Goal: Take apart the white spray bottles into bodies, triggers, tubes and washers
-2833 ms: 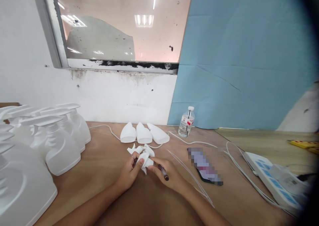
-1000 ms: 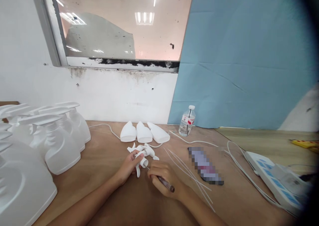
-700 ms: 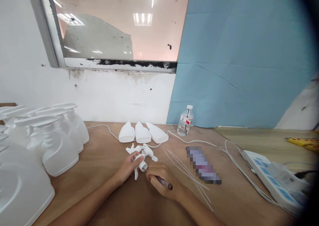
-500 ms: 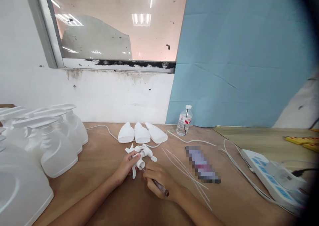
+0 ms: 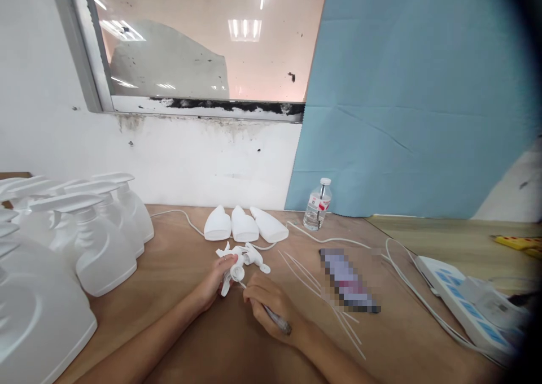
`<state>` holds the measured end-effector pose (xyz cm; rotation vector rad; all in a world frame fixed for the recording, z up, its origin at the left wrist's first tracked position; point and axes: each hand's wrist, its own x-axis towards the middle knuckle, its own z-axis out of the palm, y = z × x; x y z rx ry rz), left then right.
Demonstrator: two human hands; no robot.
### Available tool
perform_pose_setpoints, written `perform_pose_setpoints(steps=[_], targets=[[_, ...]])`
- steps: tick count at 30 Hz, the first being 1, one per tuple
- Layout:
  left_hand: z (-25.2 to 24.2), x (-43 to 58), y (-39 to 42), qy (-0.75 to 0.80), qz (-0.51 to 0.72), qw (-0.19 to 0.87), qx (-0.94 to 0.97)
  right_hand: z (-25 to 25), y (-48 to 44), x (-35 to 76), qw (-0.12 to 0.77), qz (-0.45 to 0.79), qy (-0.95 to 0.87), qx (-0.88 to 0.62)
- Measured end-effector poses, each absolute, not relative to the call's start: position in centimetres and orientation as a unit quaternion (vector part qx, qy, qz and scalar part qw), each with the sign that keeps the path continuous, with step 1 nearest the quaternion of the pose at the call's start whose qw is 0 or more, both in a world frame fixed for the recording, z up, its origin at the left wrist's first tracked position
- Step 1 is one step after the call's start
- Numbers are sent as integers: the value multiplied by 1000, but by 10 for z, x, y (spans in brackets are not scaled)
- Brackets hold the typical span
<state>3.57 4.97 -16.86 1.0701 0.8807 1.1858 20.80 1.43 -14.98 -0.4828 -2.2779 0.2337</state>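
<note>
My left hand [image 5: 217, 276] is closed around a white trigger spray head [image 5: 237, 271], its round opening turned toward me. In my right hand [image 5: 271, 302] is a slim tool with a thin shaft and a grey-brown handle [image 5: 277, 319], like a small screwdriver. The shaft's tip is close to the rim of the opening; whether it touches cannot be made out. Just behind my left hand lies another white trigger part [image 5: 256, 257]. Three white plastic shells [image 5: 244, 226] stand in a row further back.
White spray bottles [image 5: 105, 248] crowd the left side. Thin white tubes [image 5: 313, 288] lie right of my hand, beside a blurred-out phone-like object [image 5: 349, 282]. Further off are a water bottle [image 5: 317, 206], a white cable [image 5: 339, 239] and a power strip [image 5: 455, 299]. A wall closes the back.
The tool's tip has drawn back a little from the spray head, showing more of its shaft. The spray head's opening has turned more toward me. The whole view has shifted slightly.
</note>
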Motion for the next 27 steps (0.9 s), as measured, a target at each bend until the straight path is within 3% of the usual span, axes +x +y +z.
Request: perform_pose_setpoints(steps=[5,18,21,27], targets=[[-174,35,53,392,525,631,415,-166,25,203,356,-131,-910,-167],[-170,37,49,350,524,660,410,-170,32,200,378,-182,-870,-259],[-175,37,51,352,540,640,418,-170,34,207,379,-150,-871,-276],[-186,37,58,367,577,573,451,-162,31,216,443,49,-834,-326]])
